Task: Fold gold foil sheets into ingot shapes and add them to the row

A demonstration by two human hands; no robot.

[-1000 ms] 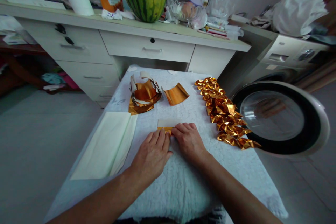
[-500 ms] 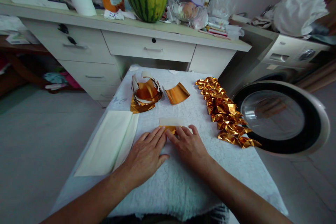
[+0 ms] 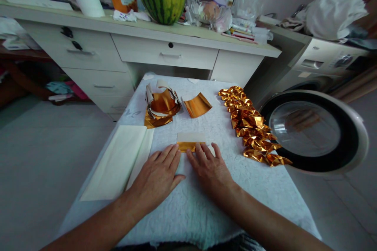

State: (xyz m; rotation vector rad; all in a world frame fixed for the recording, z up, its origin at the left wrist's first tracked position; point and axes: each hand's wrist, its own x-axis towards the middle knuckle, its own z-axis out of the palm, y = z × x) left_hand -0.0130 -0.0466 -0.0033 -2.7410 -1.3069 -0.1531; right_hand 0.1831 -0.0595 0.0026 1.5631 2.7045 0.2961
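A small sheet of gold foil paper (image 3: 186, 147) lies in front of me, its near edge folded over to show a gold strip below a pale back. My left hand (image 3: 160, 170) rests flat with fingers stretched out, the tips at the strip's left end. On the strip's right part lie the fingertips of my right hand (image 3: 210, 164), its fingers spread. Beyond them sit a curved loose gold sheet (image 3: 198, 105) and a curled pile of gold sheets (image 3: 163, 104). Along the right side runs a row of folded gold foil pieces (image 3: 249, 121).
Pale yellow paper (image 3: 116, 164) lies on the left of the cloth-covered table (image 3: 188, 215). Behind stands a white desk (image 3: 165, 49) with half a watermelon (image 3: 160, 2) on top. An open washing machine door (image 3: 315, 131) is close to the table's right edge.
My left hand has slid left and back toward me, off the middle of the gold strip, uncovering more of it. My right hand has shifted slightly, still on the strip.
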